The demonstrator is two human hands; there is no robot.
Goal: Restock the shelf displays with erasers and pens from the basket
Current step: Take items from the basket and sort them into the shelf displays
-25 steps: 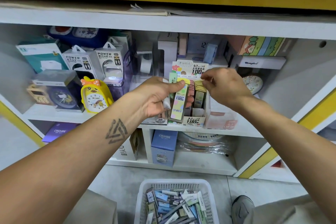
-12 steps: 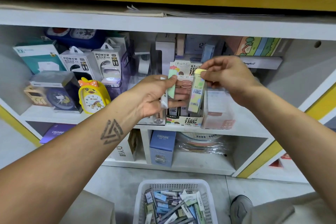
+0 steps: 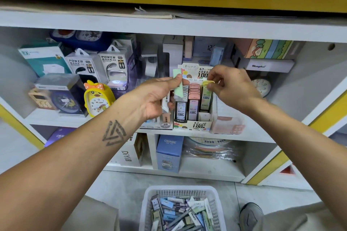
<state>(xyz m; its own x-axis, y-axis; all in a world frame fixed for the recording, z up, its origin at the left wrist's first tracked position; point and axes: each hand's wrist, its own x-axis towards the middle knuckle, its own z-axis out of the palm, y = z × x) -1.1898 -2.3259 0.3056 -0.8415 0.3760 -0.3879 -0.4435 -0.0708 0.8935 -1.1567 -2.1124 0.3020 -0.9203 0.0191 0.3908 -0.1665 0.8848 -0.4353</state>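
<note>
A cardboard display box (image 3: 194, 124) marked "100" stands on the middle shelf, holding rows of slim packs. My left hand (image 3: 155, 99) grips a green pack (image 3: 178, 85) and other white packs just left of the box. My right hand (image 3: 232, 86) pinches the top of a yellow-capped pack (image 3: 206, 95) that stands in the box's right column. A white basket (image 3: 180, 192) full of packs, erasers and pens sits on the floor below.
Power bank boxes (image 3: 114, 63), a yellow duck clock (image 3: 97, 99) and a boxed clock (image 3: 62, 95) fill the shelf's left side. A pink box (image 3: 227, 124) stands right of the display. A blue box (image 3: 169, 153) sits on the shelf below. My shoe (image 3: 250, 215) is beside the basket.
My right hand took the yellow-capped pack from my left hand, lifted it up, then lowered it into the right column of the display box. My left hand kept the green pack.
</note>
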